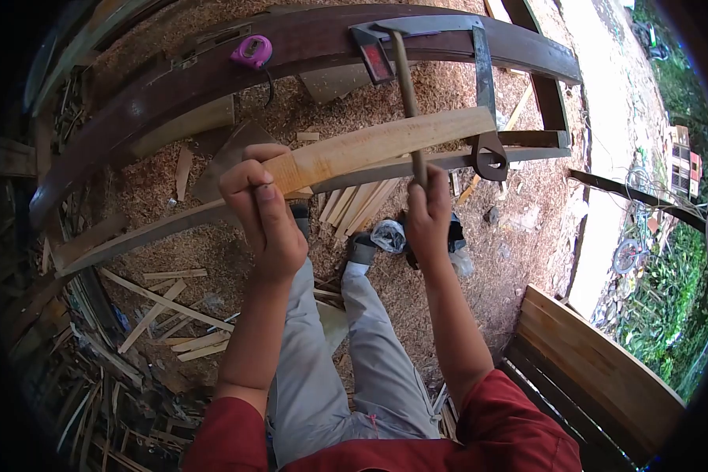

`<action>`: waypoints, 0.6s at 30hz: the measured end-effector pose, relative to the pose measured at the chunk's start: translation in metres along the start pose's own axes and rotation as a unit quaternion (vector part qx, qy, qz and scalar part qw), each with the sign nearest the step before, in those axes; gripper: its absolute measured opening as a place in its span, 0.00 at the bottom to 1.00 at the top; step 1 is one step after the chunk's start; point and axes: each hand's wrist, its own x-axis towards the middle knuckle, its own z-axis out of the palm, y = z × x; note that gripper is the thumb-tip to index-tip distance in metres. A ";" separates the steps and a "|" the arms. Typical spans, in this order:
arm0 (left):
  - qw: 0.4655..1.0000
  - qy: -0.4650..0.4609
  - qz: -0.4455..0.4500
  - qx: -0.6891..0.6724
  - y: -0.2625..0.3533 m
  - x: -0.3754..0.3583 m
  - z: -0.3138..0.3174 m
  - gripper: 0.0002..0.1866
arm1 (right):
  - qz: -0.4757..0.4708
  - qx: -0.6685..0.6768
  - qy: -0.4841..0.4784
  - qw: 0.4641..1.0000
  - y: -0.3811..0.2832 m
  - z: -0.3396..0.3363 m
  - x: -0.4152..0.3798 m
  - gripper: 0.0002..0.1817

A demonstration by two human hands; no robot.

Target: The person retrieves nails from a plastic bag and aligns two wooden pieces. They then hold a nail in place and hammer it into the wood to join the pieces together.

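Note:
My left hand (263,208) is closed round the near end of a pale wooden strip (385,141), which reaches away to the right in front of me. My right hand (430,212) grips the lower end of a hammer (407,86). Its thin handle passes behind the strip, and its small dark head overlaps the try square (375,59) in view. That square, with a red-marked stock, lies on a dark brown beam (307,43). Right of the hammer, a handsaw (489,157) with a brown handle rests across the beam and a lower rail.
A purple tape measure (253,52) sits on the beam. Loose wood strips (359,206) lie between the feet, and more offcuts (173,307) are at left. Wood shavings cover the ground. A plank structure (598,362) stands at lower right, and a plastic bag (388,235) lies by my foot.

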 end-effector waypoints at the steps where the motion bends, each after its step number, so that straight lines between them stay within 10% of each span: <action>1: 1.000 0.001 0.001 0.002 -0.001 -0.001 0.001 0.08 | 0.000 0.000 0.000 1.000 -0.002 -0.013 -0.010 0.15; 6: 1.000 -0.018 -0.003 0.013 0.002 -0.004 0.005 0.08 | 0.193 0.195 0.079 0.958 -0.030 -0.061 -0.044 0.11; 18: 0.998 -0.046 -0.010 0.029 0.012 -0.007 0.017 0.07 | 0.137 0.354 0.012 0.925 -0.154 -0.093 -0.003 0.13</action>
